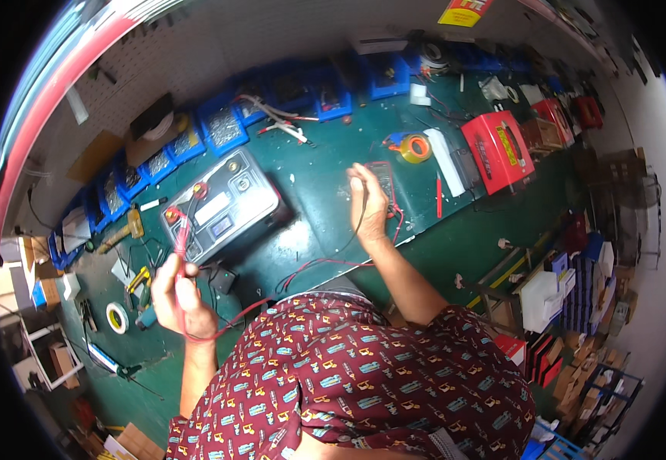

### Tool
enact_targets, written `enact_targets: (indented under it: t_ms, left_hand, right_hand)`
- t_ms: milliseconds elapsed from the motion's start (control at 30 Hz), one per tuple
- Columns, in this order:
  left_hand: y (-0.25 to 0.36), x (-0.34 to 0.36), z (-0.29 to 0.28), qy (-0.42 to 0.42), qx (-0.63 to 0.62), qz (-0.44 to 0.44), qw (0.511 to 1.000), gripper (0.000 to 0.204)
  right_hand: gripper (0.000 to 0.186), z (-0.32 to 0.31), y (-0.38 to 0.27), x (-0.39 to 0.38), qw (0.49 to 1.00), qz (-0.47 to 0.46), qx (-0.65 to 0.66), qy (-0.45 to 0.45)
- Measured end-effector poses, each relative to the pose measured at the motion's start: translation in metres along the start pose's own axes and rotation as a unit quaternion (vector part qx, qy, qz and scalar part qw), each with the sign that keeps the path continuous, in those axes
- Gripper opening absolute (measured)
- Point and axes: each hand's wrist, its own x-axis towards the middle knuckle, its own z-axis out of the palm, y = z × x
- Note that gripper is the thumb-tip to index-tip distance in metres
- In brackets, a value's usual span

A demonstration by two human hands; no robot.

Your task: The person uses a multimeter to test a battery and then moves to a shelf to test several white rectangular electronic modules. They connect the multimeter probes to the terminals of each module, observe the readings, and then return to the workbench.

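Observation:
A grey and black battery box stands on the green bench, with red and yellow terminals on its top. My left hand is closed around a red test probe, smeared by motion, whose tip points at the box's left terminal. Whether it touches cannot be made out. A red lead loops from that hand across the bench edge. My right hand is beside a red-cased multimeter, fingers bent together, with a black lead running across the palm; its probe end is hidden.
Blue bins of small parts line the back. Rightward lie orange tape, a red pen and a red machine. A mallet, a tape roll and yellow-handled pliers lie left of the battery box.

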Motion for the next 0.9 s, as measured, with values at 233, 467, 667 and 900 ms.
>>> enact_targets:
  t_ms: [233,467,667,900]
  left_hand:
    - [0.016,-0.012,0.088,-0.344,0.02,-0.114,0.932,0.023]
    - [0.018,-0.04,0.131,-0.48,0.03,-0.135,0.866,0.028]
    - [0.037,-0.044,0.145,-0.526,-0.015,-0.09,0.846,0.027]
    - [0.037,-0.067,0.144,-0.527,-0.119,-0.078,0.838,0.026]
  right_hand:
    - [0.095,-0.056,0.103,-0.011,0.902,0.215,-0.355,-0.12]
    - [0.098,-0.05,0.123,-0.021,0.883,0.279,-0.348,-0.146]
    - [0.09,-0.11,0.076,-0.083,0.934,0.337,-0.111,0.034]
    - [0.069,-0.198,0.049,-0.245,0.856,0.347,0.038,0.381]
